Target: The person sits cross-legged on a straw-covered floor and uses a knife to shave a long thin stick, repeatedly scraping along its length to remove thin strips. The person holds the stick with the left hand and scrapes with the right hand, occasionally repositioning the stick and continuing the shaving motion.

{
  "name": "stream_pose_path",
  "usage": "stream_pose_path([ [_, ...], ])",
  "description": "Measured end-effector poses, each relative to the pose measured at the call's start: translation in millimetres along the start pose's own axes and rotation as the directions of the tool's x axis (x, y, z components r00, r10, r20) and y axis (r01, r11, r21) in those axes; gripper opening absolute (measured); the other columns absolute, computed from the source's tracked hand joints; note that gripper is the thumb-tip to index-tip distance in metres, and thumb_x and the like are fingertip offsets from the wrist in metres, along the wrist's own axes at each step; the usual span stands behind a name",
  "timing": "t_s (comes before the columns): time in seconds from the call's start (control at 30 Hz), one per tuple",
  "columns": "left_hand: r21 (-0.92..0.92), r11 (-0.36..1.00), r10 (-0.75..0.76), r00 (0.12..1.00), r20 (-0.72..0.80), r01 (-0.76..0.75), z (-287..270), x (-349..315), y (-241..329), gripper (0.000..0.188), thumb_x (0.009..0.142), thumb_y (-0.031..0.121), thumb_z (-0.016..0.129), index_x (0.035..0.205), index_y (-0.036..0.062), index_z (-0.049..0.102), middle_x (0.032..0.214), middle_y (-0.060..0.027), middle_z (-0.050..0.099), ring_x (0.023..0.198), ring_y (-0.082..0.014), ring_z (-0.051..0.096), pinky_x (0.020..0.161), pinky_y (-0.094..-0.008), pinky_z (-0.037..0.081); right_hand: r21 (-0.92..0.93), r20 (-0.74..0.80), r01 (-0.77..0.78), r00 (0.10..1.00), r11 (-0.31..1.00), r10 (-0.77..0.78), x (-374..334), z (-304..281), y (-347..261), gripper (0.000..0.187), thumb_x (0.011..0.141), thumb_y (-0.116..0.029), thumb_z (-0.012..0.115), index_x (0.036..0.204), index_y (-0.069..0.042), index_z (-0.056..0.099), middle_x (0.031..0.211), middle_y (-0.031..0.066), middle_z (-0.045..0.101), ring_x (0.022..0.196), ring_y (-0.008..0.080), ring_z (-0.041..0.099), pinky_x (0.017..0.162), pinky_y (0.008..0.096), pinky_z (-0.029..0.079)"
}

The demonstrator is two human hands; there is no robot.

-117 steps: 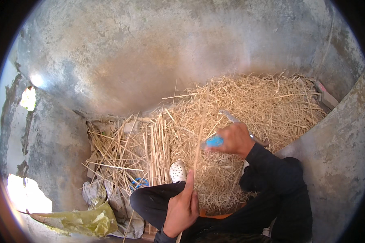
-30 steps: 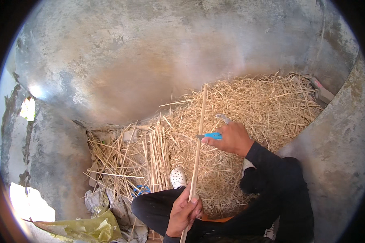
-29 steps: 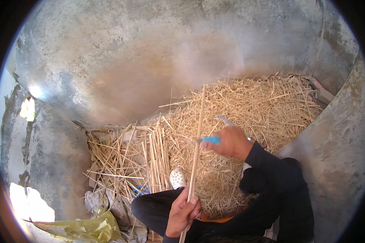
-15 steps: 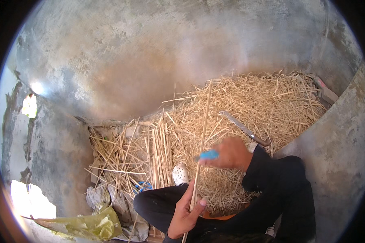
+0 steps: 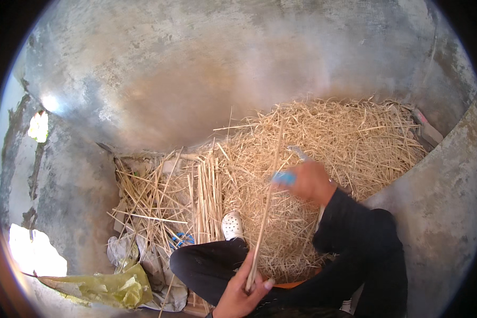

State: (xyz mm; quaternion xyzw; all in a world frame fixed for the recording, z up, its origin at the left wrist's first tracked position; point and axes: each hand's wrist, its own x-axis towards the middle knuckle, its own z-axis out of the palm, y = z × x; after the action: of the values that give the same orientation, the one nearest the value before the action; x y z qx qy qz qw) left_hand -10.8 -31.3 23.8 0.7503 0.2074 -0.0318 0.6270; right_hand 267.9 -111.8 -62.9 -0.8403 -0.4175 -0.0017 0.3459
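In my left hand [image 5: 241, 297], low in the view, the fingers are closed round the lower part of a long pale bamboo-like strip [image 5: 267, 212]. The strip slants up and away from me over the pile of shavings. My right hand [image 5: 310, 183] is closed on a small blue thing [image 5: 284, 177], held against or very near the strip's upper part. Motion blurs it, so its kind and any blade are unclear. Behind my right hand lies a long-bladed knife [image 5: 298, 152], mostly hidden, on the pale shavings [image 5: 350, 135].
Split strips [image 5: 209, 196] lie in a bundle left of the shavings, with loose ones farther left. A yellowish plastic sheet [image 5: 106, 289] lies at lower left. My foot in a white clog [image 5: 232, 226] rests by the bundle. Concrete walls [image 5: 196, 69] stand around.
My right hand has moved up and away along the strip with the blue thing, now covering most of the knife. My left hand still holds the strip, slightly lower in the view.
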Motion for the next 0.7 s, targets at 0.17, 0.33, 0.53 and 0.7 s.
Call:
stream_pose_path([
  [0.17, -0.169, 0.983, 0.068, 0.998, 0.002, -0.066, 6, 3, -13, 0.060, 0.095, 0.017, 0.057, 0.146, 0.0007, 0.028, 0.072, 0.0022, 0.045, 0.062, -0.0066, 0.042, 0.058, -0.0213, 0.038, -0.079, -0.133, -0.392, 0.916, 0.917, 0.380, 40, -39, 88, 0.083, 0.084, -0.079, 0.034, 0.046, -0.006, 0.048, 0.042, 0.0027, 0.037, 0.037, 0.0187, 0.039, 0.038, 0.0388, 0.030],
  [0.33, -0.608, 0.784, -0.087, 0.992, 0.090, 0.124, -13, 22, -30, 0.059, 0.097, 0.017, 0.053, 0.147, 0.0028, 0.025, 0.064, 0.0029, 0.038, 0.055, -0.0059, 0.037, 0.054, -0.0218, 0.034, 0.022, 0.002, -0.223, 0.975, 0.975, 0.223, 14, -29, 34, 0.082, 0.083, -0.078, 0.038, 0.048, -0.006, 0.052, 0.042, 0.0047, 0.042, 0.039, 0.0202, 0.044, 0.040, 0.0384, 0.035],
  [0.53, -0.416, 0.904, -0.102, 0.995, 0.020, 0.101, -12, 25, -15, 0.059, 0.098, 0.015, 0.050, 0.148, 0.0036, 0.023, 0.067, 0.0026, 0.042, 0.058, -0.0053, 0.038, 0.056, -0.0205, 0.035, -0.066, 0.153, 0.173, 0.975, 0.983, -0.161, -20, -7, -32, 0.079, 0.078, -0.078, 0.046, 0.054, -0.005, 0.061, 0.043, 0.0102, 0.049, 0.042, 0.0281, 0.056, 0.045, 0.0393, 0.042],
  [0.7, -0.017, 1.000, -0.017, 0.999, -0.047, 0.016, -11, 28, 0, 0.057, 0.098, 0.012, 0.048, 0.149, 0.0033, 0.023, 0.075, 0.0022, 0.048, 0.064, -0.0046, 0.042, 0.058, -0.0198, 0.039, 0.004, 0.089, 0.023, 0.996, 1.000, -0.023, -11, 0, -10, 0.070, 0.077, -0.073, 0.053, 0.053, -0.008, 0.060, 0.045, 0.0115, 0.051, 0.044, 0.0301, 0.057, 0.046, 0.0398, 0.045],
])
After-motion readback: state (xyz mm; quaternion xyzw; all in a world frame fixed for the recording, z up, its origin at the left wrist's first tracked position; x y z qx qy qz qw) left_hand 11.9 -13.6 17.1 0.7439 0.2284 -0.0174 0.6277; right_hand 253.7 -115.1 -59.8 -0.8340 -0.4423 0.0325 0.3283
